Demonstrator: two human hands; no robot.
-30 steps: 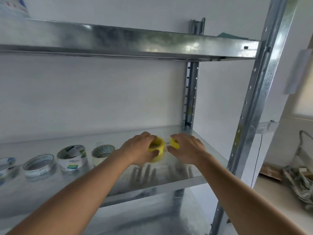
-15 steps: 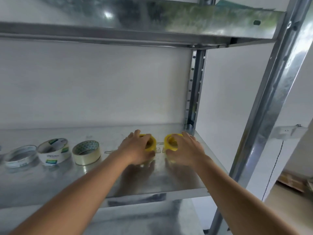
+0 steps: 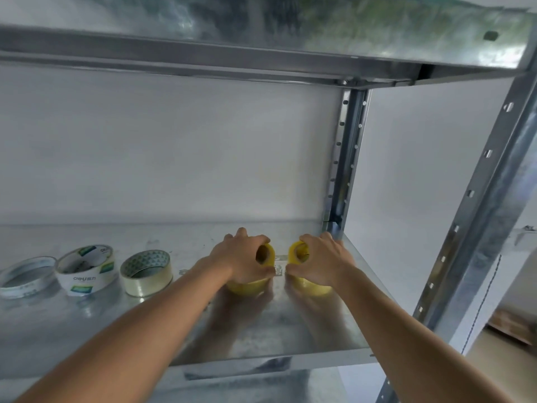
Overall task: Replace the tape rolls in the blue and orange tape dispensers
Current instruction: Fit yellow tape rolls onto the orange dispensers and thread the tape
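Both hands are working on the galvanised steel shelf (image 3: pixel 305 324). Left hand (image 3: pixel 241 258) is gripping a yellow plastic-film tape roll (image 3: pixel 266 254), fingers curled over its rim; right hand (image 3: pixel 321 261) is gripping a second yellow tape roll (image 3: pixel 299 253) the same way. The rolls are sitting just beside each other, cores facing inward. No dispensers in view.

Handling, my read: light, stiff rings; outer film probably slick, so hooking the core hole looks safest. Three pale tape rolls (image 3: pixel 145 271) are lying well apart to the left.
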